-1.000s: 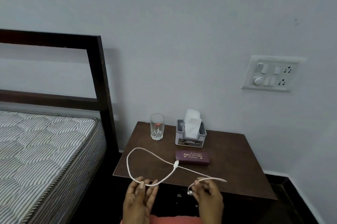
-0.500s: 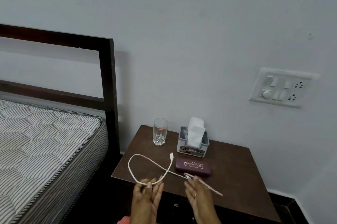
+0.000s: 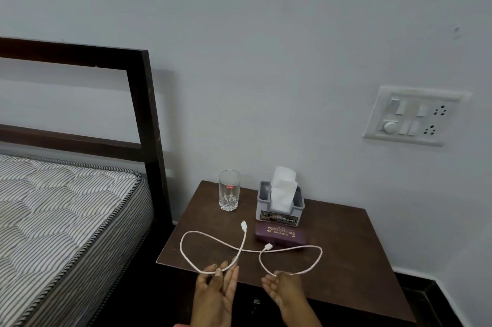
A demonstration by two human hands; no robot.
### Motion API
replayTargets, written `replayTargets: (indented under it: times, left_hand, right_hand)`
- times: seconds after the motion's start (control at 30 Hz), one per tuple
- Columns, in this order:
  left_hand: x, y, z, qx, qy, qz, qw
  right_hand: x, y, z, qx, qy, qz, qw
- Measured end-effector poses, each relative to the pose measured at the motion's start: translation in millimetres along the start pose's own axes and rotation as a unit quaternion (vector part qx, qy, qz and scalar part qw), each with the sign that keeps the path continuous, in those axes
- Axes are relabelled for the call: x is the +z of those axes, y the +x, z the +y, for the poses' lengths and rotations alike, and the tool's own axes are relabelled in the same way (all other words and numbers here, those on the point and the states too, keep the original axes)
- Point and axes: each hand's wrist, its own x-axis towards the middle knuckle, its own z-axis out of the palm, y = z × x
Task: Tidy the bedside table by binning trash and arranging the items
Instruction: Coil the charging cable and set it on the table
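Hands apart on my feed — left hand (image 3: 215,288) and right hand (image 3: 286,293) each pinch the white cable (image 3: 244,236), looped over the dark counter (image 3: 340,246); glass (image 3: 229,191), tissue box (image 3: 281,213), maroon case (image 3: 281,233) behind — bed (image 3: 66,207) left.

The dark brown wooden bedside table (image 3: 332,246) carries a clear cut-glass tumbler (image 3: 229,191) at its rear left, a grey plastic tissue holder (image 3: 279,213) just right of it, a maroon spectacle case (image 3: 281,233) just before the holder, and a white braided cable (image 3: 244,238) spread in two loops across its front.
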Motion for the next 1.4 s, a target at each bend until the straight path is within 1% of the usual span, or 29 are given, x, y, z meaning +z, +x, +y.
replayTargets:
  times: [0.13, 0.23, 0.33, 0.4, 0.43, 0.5, 0.53, 0.63, 0.67, 0.73, 0.83, 0.9, 0.97, 1.03, 1.07, 1.13, 1.17, 1.23, 1.27, 1.33, 1.4]
  left_hand:
    - [3, 2, -2, -0.009, -0.018, 0.006, 1.0]
    - [4, 7, -2, -0.017, -0.02, 0.014, 1.0]
    - [5, 12, -4, -0.023, -0.013, 0.019, 0.999]
    - [7, 13, -5, -0.026, -0.012, 0.021, 0.999]
    - [8, 14, -6, -0.025, -0.01, 0.021, 0.999]
    - [9, 14, -8, -0.022, -0.001, 0.018, 1.0]
    - [9, 13, -8, -0.02, 0.008, 0.014, 1.0]
    - [9, 11, -10, -0.023, 0.05, -0.007, 0.998]
    - [9, 10, -10, -0.024, 0.067, -0.016, 0.997]
    - [6, 7, -11, -0.028, 0.105, -0.035, 0.994]
    - [4, 4, -10, -0.035, 0.161, -0.067, 0.984]
    - [3, 3, -7, -0.031, 0.193, -0.082, 0.977]
    - [4, 4, 0, -0.002, 0.204, -0.086, 0.975]
    - [5, 6, 8, 0.05, 0.209, -0.082, 0.973]
    - [6, 7, 11, 0.078, 0.214, -0.075, 0.971]
    - [5, 7, 15, 0.118, 0.227, -0.066, 0.964]
    - [5, 7, 15, 0.131, 0.239, -0.067, 0.96]
    - [5, 6, 14, 0.159, 0.274, -0.078, 0.945]
    - [5, 5, 13, 0.176, 0.296, -0.083, 0.935]
    - [3, 5, 12, 0.215, 0.343, -0.09, 0.91]
    - [0, 6, 11, 0.243, 0.389, -0.093, 0.884]
  right_hand:
    - [-1, 24, -8, -0.011, 0.006, 0.049, 0.999]
    - [-4, 23, -9, -0.028, 0.036, 0.056, 0.997]
    - [-8, 11, -9, -0.044, 0.019, 0.078, 0.996]
    - [-9, 1, -10, -0.019, 0.072, 0.087, 0.993]
    - [-7, -5, -12, 0.004, 0.101, 0.078, 0.992]
    - [0, -14, -13, 0.009, 0.066, 0.069, 0.995]
    - [4, -19, -13, -0.008, 0.046, 0.055, 0.997]
    - [22, -38, -12, -0.072, 0.039, -0.041, 0.996]
    - [26, -40, -11, -0.092, 0.033, -0.059, 0.993]
    - [29, -40, -12, -0.135, 0.026, -0.079, 0.987]
    - [28, -37, -21, -0.169, 0.037, -0.088, 0.981]
    - [25, -37, -26, -0.194, 0.014, -0.092, 0.977]
    - [23, -41, -31, -0.227, -0.034, -0.096, 0.968]
    - [19, -42, -34, -0.296, -0.11, -0.086, 0.945]
    - [17, -41, -33, -0.346, -0.16, -0.071, 0.922]
    - [17, -41, -30, -0.441, -0.284, -0.048, 0.85]
    - [19, -42, -27, -0.475, -0.325, -0.046, 0.817]
    - [25, -43, -23, -0.533, -0.363, -0.045, 0.763]
    - [28, -43, -22, -0.549, -0.369, -0.044, 0.749]
    - [33, -45, -20, -0.551, -0.371, -0.055, 0.745]
    - [34, -48, -17, -0.586, -0.408, -0.033, 0.7]
